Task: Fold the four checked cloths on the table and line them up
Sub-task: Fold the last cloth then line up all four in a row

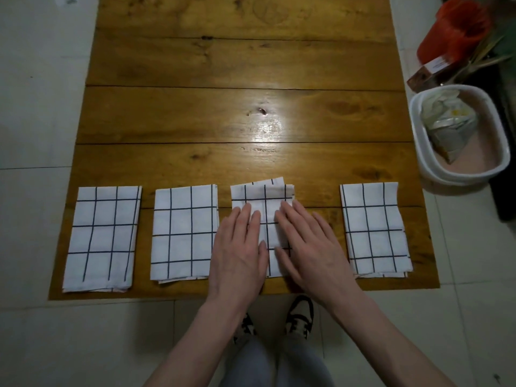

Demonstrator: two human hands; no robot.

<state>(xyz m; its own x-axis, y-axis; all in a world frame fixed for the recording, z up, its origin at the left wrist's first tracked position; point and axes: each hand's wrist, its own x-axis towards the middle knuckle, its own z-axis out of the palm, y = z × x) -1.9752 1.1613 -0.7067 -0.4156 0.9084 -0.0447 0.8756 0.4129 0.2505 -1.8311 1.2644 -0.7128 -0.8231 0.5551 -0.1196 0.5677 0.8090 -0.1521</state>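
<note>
White cotton crossed with dark lines, the third cloth (265, 208) lies flat near the front edge of the wooden table (237, 113), in a row with three others. I judge it soft, light and limp: it will slide on the glossy planks and its layers will shift unless pressed flat. Its far edge shows uneven layers poking out, so I would take it by the corners or edges and square it there.

My left hand (237, 247) rests palm down on its left side, fingers straight and together, gripping nothing. My right hand (307, 247) lies flat on its right side, fingers extended too, only pressing the fabric.

Just beside the left hand sits the second cloth (184, 233), and further left the first cloth (103, 236), both folded into neat rectangles. The fourth cloth (374, 227) lies to the right with a wider gap, so I judge the spacing wants evening.

Off the table's right side stands a white bin (418, 152) with crumpled rubbish inside, and something orange (452, 29) behind it.
</note>
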